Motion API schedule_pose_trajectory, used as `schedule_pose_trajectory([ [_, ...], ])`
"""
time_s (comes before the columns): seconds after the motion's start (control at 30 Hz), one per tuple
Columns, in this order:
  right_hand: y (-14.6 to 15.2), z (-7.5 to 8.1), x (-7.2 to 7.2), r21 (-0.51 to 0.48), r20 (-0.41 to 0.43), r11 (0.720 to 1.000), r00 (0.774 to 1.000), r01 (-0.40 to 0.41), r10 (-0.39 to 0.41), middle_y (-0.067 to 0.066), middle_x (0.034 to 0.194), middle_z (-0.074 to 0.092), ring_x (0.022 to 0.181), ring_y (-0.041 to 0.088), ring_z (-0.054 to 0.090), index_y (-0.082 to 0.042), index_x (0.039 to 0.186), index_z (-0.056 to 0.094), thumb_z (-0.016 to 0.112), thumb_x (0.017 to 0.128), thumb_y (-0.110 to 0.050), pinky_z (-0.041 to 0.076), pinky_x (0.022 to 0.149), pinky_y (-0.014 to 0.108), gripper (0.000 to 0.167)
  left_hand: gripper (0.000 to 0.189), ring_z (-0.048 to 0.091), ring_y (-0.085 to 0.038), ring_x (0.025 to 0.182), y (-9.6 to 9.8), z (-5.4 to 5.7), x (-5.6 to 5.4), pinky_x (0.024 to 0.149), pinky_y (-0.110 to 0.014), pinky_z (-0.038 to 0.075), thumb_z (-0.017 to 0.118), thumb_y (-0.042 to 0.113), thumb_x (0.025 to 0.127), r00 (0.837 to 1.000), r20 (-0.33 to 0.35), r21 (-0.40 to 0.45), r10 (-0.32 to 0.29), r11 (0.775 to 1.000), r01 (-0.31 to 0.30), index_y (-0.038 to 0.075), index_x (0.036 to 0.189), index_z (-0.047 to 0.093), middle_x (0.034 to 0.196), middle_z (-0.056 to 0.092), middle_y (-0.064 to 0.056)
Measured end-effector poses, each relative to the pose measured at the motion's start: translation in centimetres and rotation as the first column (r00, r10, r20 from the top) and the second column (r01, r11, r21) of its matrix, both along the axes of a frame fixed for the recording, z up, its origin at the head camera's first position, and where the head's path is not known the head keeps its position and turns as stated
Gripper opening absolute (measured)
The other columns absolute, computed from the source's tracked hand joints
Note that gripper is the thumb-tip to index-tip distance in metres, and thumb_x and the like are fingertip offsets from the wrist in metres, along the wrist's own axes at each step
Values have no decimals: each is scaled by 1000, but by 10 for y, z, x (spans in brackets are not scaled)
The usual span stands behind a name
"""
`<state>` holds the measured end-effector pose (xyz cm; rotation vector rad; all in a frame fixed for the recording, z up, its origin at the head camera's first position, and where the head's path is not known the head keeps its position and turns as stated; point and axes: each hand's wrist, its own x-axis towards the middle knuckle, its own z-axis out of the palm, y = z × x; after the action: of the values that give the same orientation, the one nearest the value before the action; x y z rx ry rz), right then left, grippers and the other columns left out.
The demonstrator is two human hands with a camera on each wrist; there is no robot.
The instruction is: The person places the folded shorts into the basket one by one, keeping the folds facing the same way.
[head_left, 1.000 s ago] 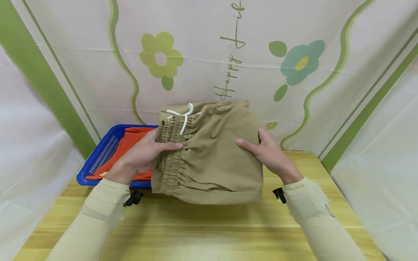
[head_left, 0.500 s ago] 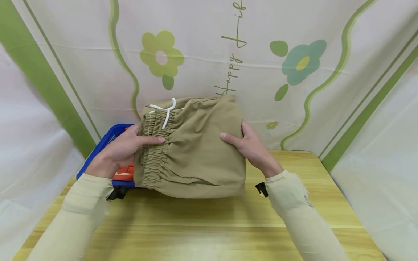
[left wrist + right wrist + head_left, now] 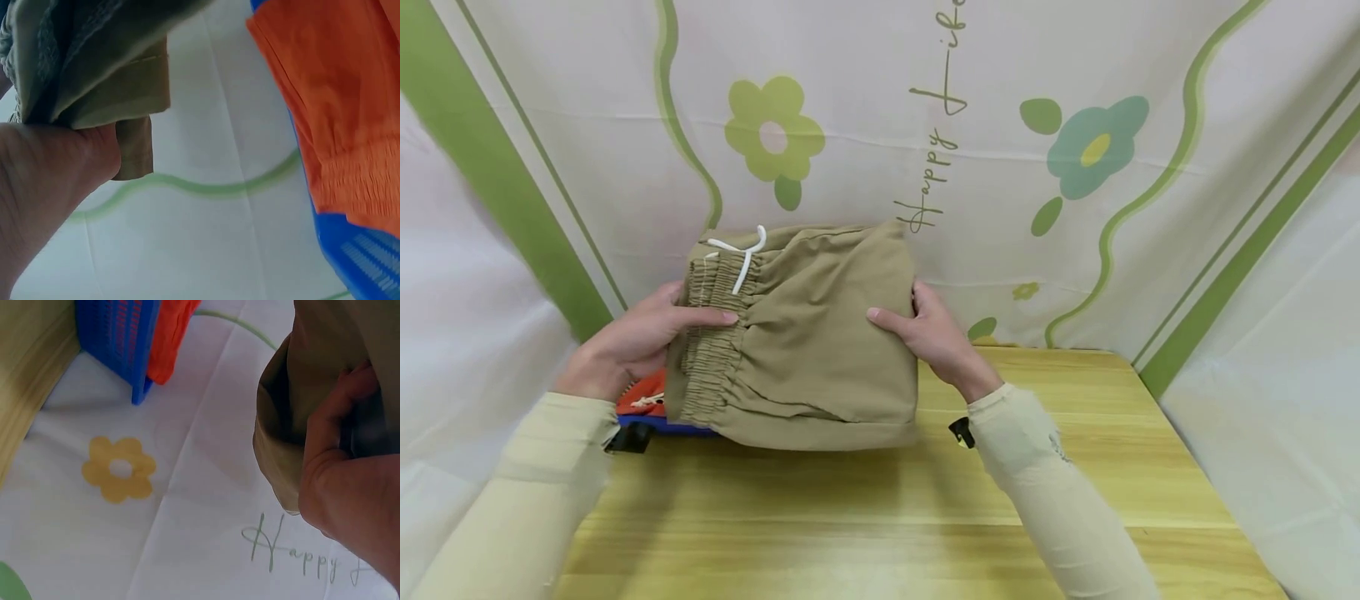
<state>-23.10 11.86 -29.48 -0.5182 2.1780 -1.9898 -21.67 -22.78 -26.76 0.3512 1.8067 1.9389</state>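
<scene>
Folded khaki shorts [image 3: 827,342] with an elastic waistband and a white drawstring are held up in both hands, above the table. My left hand [image 3: 647,337] grips the waistband side, thumb on top and the other fingers hidden beneath. At the opposite folded edge, my right hand [image 3: 940,337] pinches the cloth, thumb on top. In the right wrist view, fingers [image 3: 334,415] curl around the cloth. Behind and below the shorts, an orange garment [image 3: 350,94] with a gathered waistband lies in a blue plastic basket [image 3: 362,256]; the head view hides most of both.
The wooden table [image 3: 925,517] extends in front and to the right. A pale curtain [image 3: 865,108] with printed flowers and lettering hangs behind it. The basket stands at the table's back left, under the shorts.
Both hands have carried the khaki shorts leftward, from the middle of the table to over the blue basket. The shorts now cover most of the basket and the orange garment.
</scene>
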Motion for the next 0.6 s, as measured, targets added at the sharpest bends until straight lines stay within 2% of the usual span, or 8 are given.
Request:
schedule_pose_trajectory([
  [0.2,-17,-6,-6,-3,5,1000,1000,-1,1,15,121,61,101,26,65,-6,135,50,69,97,-11,55,87,39,42,42,70,-30,103,-16,-2,-3,86,-49,58,58,4,102,1000,-8,-52,23,998,-24,11,139,38,118,67,-10],
  [0.47,-38,-15,-14,-21,49,1000,999,-18,19,14,121,62,101,24,65,-6,134,51,68,97,-8,55,87,37,41,44,70,-31,102,-38,-7,-9,85,-51,58,55,1,103,1000,-1,-45,18,999,-18,15,141,36,118,68,-10],
  [0.6,-49,-18,-18,-25,61,999,998,-34,36,14,121,63,102,24,65,-7,135,51,67,98,-8,55,87,37,40,45,70,-30,100,-49,-9,-12,82,-50,59,55,2,103,998,12,-61,55,997,-54,17,141,35,117,68,-9],
])
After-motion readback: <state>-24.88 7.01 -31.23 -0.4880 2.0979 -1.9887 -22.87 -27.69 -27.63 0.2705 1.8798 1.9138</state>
